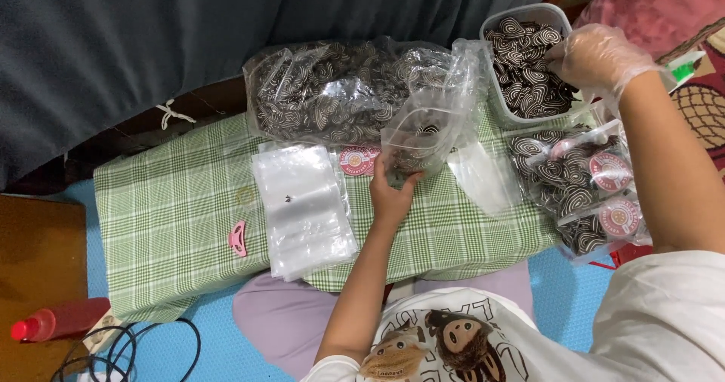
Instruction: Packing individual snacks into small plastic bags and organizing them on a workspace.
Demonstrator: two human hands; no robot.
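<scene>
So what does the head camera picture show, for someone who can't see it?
A person's bare left hand holds open a small clear bag while the gloved right hand reaches into a tub of swirly brown cookies, above a green checked cloth.

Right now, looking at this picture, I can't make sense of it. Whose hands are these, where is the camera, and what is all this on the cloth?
The camera sits on a person's head and looks down at their own hands. The left hand holds open a small clear bag. The right hand, in a thin plastic glove, reaches into a clear tub of brown-and-white swirl cookies. On the green checked cloth lie a big bag of cookies, a stack of empty bags, a pink clip and filled, stickered packs.
</scene>
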